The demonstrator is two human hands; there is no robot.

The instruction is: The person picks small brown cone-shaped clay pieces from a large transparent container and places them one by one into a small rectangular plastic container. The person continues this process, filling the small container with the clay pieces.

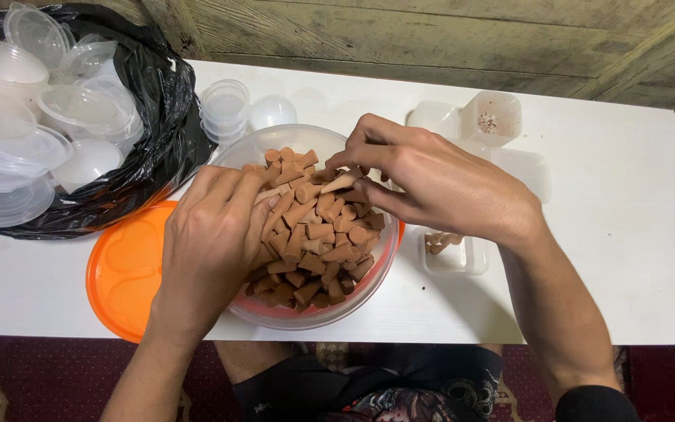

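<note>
At the centre of the frame, the right hand (439,184) has its grip pinched together on one pale tan cone (341,183), thumb and fingertips clamped around it just above the heap. The left hand (214,234) is dug into the left side of the same heap, fingers curled among the pieces; whether its grip is closed on any I cannot tell. The cones (318,234) are small, matte, clay-brown, piled in a round clear plastic bowl (306,319). The bowl rests on a smooth white surface (626,258). An orange lid (123,270) lies lower left, a small clear square box (456,258) to the right, and a black bag (158,148) of clear cups upper left.
</note>
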